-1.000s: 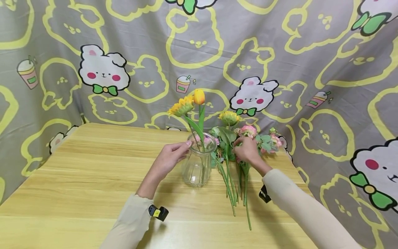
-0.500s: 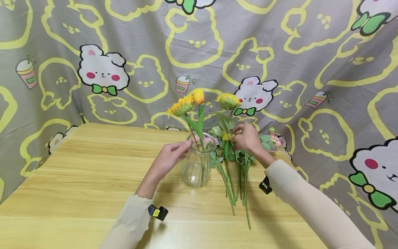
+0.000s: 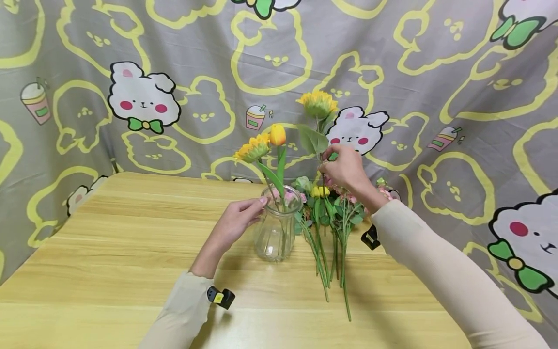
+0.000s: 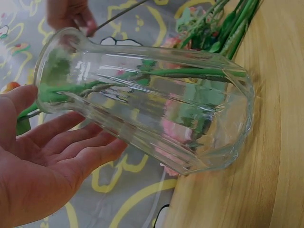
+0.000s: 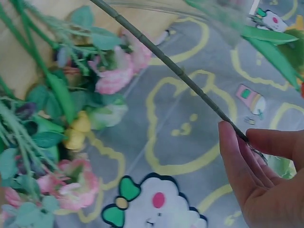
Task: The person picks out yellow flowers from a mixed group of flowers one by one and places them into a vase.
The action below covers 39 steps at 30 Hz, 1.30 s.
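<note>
A clear ribbed glass vase [image 3: 274, 237] stands upright on the table, holding a sunflower [image 3: 254, 148] and an orange-yellow tulip [image 3: 278, 134]. My left hand [image 3: 237, 219] holds the vase by its rim and neck, thumb at the rim. In the left wrist view, its fingers [image 4: 71, 142] lie along the glass wall. My right hand [image 3: 345, 167] pinches the stem [image 5: 175, 69] of a second sunflower [image 3: 318, 104] between thumb and fingers. That flower is raised above the other loose flowers, its bloom up and stem pointing down; the leaf [image 3: 313, 139] sits just above the fingertips.
Loose flowers lie right of the vase: a yellow tulip [image 3: 320, 191], pink blooms [image 5: 116, 71] and several green stems [image 3: 346, 271] pointing toward the front. The wooden table [image 3: 131, 252] meets a patterned grey curtain [image 3: 196, 43] at the back and sides.
My right hand has drawn the second sunflower upward out of the loose bunch, uncovering the yellow tulip. My left hand and the vase have stayed in place.
</note>
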{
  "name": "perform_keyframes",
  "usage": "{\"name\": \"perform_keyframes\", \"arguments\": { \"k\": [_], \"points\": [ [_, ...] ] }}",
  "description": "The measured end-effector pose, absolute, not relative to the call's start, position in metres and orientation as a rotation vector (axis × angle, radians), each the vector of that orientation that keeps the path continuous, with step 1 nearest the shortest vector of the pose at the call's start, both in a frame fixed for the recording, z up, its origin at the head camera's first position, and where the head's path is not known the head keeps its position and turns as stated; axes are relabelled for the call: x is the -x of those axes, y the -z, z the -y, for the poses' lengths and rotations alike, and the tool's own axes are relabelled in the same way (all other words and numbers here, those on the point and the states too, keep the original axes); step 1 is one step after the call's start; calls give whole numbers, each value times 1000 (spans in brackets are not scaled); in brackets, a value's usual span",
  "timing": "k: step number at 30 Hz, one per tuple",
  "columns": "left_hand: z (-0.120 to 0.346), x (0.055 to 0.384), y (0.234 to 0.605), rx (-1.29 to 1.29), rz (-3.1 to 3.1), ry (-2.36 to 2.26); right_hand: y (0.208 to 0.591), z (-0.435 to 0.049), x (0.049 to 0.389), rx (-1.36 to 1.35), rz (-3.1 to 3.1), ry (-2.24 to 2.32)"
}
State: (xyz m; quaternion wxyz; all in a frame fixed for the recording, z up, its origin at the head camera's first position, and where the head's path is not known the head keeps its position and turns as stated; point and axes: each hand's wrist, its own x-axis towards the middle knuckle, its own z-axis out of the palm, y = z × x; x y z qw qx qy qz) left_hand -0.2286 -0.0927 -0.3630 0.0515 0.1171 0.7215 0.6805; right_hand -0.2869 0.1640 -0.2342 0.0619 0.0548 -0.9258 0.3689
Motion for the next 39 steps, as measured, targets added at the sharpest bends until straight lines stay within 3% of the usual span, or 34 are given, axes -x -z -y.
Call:
{"name": "perform_keyframes", "arguments": {
  "k": [19,39],
  "points": [
    [92,229,364,-359,-2178,-2090,178,-140,283,-233,2468,-1234],
    [94,230,365,-381,-2174,-2086,224,-119,273,-309,2600,-1162]
  ]
}}
